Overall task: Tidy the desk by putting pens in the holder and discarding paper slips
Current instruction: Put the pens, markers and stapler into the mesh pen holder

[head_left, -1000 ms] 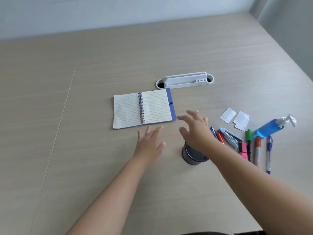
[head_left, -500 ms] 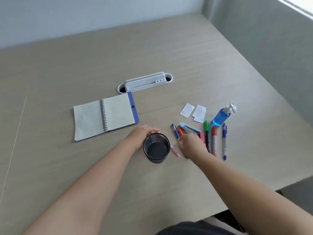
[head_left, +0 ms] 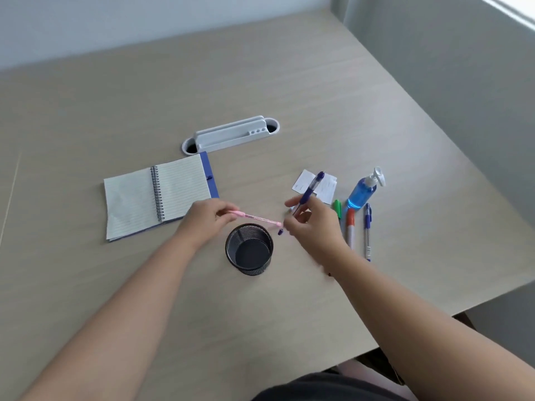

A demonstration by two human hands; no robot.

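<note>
A black mesh pen holder (head_left: 249, 249) stands empty on the desk between my arms. My left hand (head_left: 207, 219) pinches a pink pen (head_left: 257, 218) that lies level just above the holder's far rim. My right hand (head_left: 314, 224) grips a blue pen (head_left: 311, 189), tilted up and away over the white paper slips (head_left: 325, 185). To the right of that hand lie a green marker (head_left: 337, 207), an orange-capped marker (head_left: 350, 227) and a blue-capped pen (head_left: 367, 231). Other pens under my right hand are hidden.
An open spiral notebook (head_left: 157, 195) lies left of the holder. A blue pump bottle (head_left: 363, 192) lies tilted by the markers. A white cable tray (head_left: 231, 135) is set in the desk further back. The desk edge (head_left: 434, 319) runs close at the right front.
My left hand left the holder and took up the pink pen. My right hand lifted the blue pen off the pile. The view shifted slightly.
</note>
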